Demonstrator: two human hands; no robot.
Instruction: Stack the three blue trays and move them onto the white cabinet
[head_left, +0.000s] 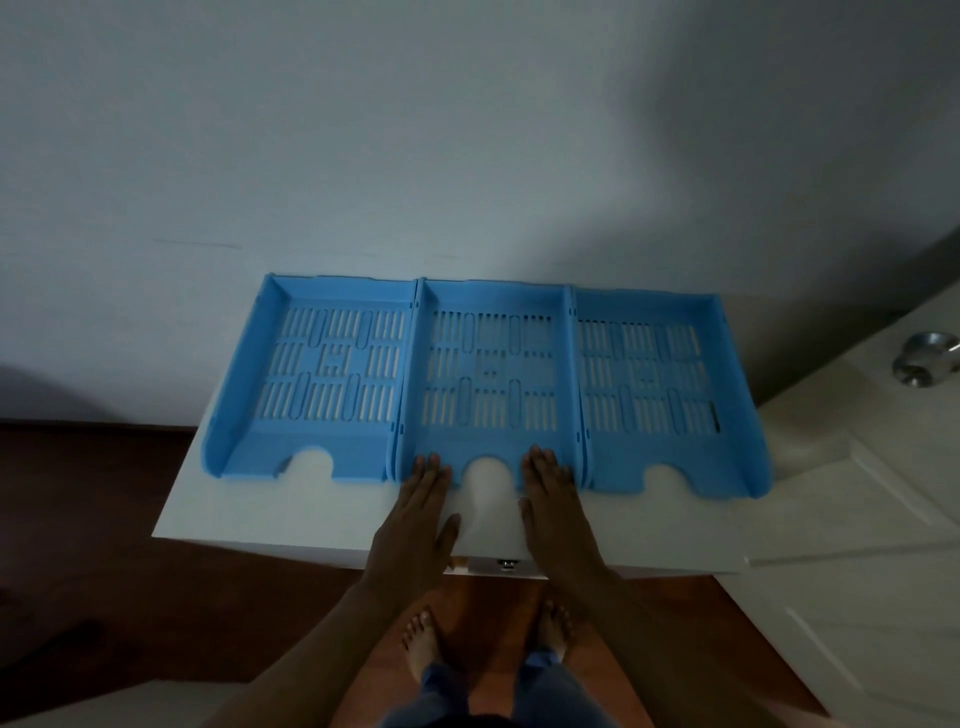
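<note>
Three blue slotted trays lie side by side on a white cabinet top (291, 512): the left tray (260, 441), the middle tray (491, 439) and the right tray (737, 447). Each has a rounded notch in its near edge. My left hand (415, 512) lies flat, palm down, with its fingertips on the middle tray's near edge, left of the notch. My right hand (553, 506) lies flat the same way, right of the notch. Neither hand grips anything.
A grey wall stands directly behind the trays. A white door (852, 519) with a round metal knob (927, 358) is at the right. Dark wooden floor (93, 519) runs to the left and below, where my bare feet stand.
</note>
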